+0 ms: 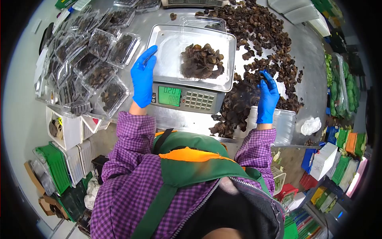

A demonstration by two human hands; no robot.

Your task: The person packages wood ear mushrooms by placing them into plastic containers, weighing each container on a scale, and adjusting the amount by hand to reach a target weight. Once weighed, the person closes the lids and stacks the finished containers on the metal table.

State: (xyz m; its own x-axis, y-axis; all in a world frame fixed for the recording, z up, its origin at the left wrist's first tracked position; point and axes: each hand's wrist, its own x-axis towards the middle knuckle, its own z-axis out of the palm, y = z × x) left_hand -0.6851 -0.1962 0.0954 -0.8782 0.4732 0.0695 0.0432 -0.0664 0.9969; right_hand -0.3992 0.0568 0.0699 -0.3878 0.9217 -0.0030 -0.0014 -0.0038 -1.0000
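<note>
My left hand [144, 77], in a blue glove, is at the left edge of the scale's metal tray [167, 51], its fingers stretched out and thumb apart. On the tray is a clear plastic clamshell box, its lid [203, 24] folded back, holding a heap of dark wood ear mushrooms [202, 61]. The scale's green display [170, 96] is lit. My right hand [268, 97], also blue-gloved, hovers at the loose wood ear pile [238, 103] right of the scale. Its fingers are curled together; a dark bit shows at the fingertips, too small to tell apart from the pile.
Many filled clear boxes [99, 75] are stacked at the left of the metal table. More loose mushrooms [254, 24] spread over the far right. Empty clear trays [284, 125] are by my right wrist, beside a crumpled white bag [310, 126]. Another scale [195, 3] is at the back.
</note>
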